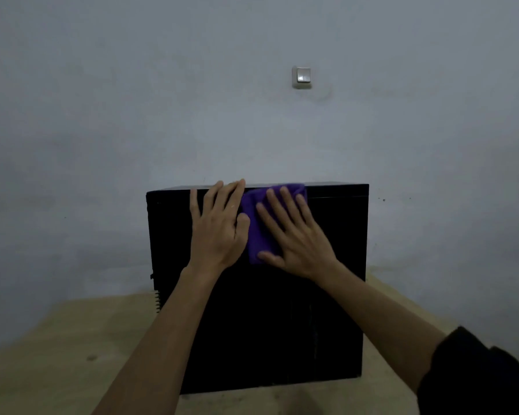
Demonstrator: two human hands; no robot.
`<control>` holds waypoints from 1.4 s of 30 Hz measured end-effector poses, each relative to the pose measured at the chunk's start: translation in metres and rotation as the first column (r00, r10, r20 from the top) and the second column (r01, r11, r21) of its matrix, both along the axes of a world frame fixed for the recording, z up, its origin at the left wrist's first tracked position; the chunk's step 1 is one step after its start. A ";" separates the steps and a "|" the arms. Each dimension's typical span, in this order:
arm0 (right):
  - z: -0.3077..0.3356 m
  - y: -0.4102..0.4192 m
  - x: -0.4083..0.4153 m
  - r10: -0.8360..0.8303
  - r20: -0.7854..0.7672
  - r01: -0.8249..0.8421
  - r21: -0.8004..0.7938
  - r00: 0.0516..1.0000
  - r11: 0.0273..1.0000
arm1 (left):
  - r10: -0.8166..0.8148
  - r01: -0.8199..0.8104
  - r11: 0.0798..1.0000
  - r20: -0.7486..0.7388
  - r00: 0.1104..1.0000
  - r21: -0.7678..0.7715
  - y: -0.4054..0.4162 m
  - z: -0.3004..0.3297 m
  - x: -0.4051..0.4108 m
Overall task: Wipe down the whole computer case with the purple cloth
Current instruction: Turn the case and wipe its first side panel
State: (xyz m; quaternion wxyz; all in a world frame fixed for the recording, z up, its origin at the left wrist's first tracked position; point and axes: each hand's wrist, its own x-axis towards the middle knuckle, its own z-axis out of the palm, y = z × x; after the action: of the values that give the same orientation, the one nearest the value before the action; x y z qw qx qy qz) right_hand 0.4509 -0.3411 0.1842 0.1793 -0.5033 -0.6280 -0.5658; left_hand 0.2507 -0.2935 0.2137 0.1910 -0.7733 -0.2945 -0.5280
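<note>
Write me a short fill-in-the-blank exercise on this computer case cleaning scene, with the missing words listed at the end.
1. The right hand presses a cloth of the colour ____ flat against the computer case.
2. The left hand rests on the case with no ____ under it.
3. The case stands on a ____ table.
4. On the wall above the case is a white ____.

Missing words: purple; cloth; wooden; switch

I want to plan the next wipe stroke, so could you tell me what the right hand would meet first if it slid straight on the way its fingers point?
Probably nothing solid: the right hand would first pass the computer case's top edge.
</note>
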 end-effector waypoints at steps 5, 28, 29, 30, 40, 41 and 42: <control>-0.014 0.000 -0.005 -0.005 -0.186 0.014 0.049 0.983 0.999 | 0.035 -0.035 0.999 0.064 0.997 -0.002 -0.004 0.000 0.011; -0.116 -0.033 0.081 0.045 -0.222 -0.028 0.079 0.974 0.996 | 0.093 -0.094 0.995 0.015 0.996 0.030 -0.008 -0.010 0.038; -0.127 -0.037 0.087 0.036 -0.199 -0.025 0.058 0.979 0.998 | 0.096 -0.096 0.995 0.019 0.995 0.027 -0.007 -0.011 0.039; -0.132 -0.039 0.092 0.034 -0.188 -0.027 0.041 0.982 0.999 | 0.100 -0.100 0.995 0.023 0.995 0.024 -0.007 -0.011 0.040; -0.003 -0.035 0.095 0.109 -0.339 -0.043 0.196 0.935 0.980 | 0.137 -0.139 0.989 0.032 0.990 0.052 0.000 -0.015 0.047; -0.003 -0.033 0.092 0.118 -0.357 -0.040 0.219 0.926 0.975 | 0.139 -0.141 0.988 0.036 0.990 0.063 0.001 -0.015 0.046; -0.008 -0.031 0.089 0.127 -0.378 -0.033 0.246 0.917 0.969 | 0.140 -0.143 0.987 0.040 0.989 0.073 0.002 -0.016 0.047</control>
State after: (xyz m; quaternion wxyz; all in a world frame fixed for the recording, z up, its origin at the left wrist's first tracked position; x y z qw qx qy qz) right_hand 0.5397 -0.3722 0.1767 0.3820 -0.5551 -0.5285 -0.5164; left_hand 0.2975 -0.2917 0.1977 0.2518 -0.7335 -0.3318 -0.5371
